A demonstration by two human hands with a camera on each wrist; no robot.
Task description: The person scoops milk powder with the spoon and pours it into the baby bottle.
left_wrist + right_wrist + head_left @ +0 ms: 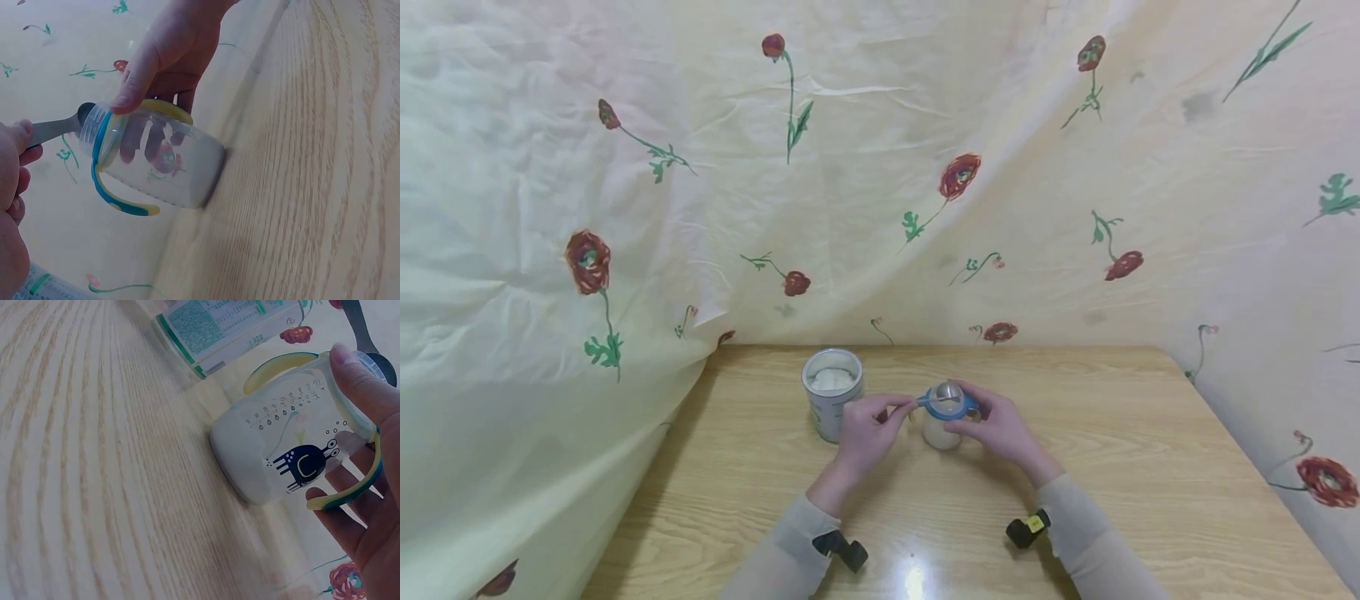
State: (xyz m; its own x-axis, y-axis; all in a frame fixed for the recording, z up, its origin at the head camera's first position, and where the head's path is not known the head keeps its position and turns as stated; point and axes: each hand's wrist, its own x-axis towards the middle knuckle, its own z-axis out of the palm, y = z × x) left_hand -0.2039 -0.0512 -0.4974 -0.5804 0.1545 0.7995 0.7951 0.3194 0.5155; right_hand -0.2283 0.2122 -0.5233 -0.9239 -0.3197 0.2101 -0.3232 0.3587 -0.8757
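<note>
A clear baby bottle (pixel 942 436) with a blue-and-yellow two-handled ring stands upright on the table, whitish contents at its bottom. My right hand (pixel 1002 432) holds it near the neck, thumb on one side and fingers on the other. Between thumb and fingers, my left hand (pixel 867 429) pinches the handle of a metal spoon (pixel 53 132). The spoon's round bowl lies at the bottle's open mouth; whether it holds anything cannot be told. Markings and a dark snail-like print show on the bottle in the right wrist view.
Just left of the bottle, behind my left hand, stands an open can (pixel 829 414) with white powder inside. The wooden table (pixel 1120 467) meets a flower-patterned cloth (pixel 865 192) at the back and sides.
</note>
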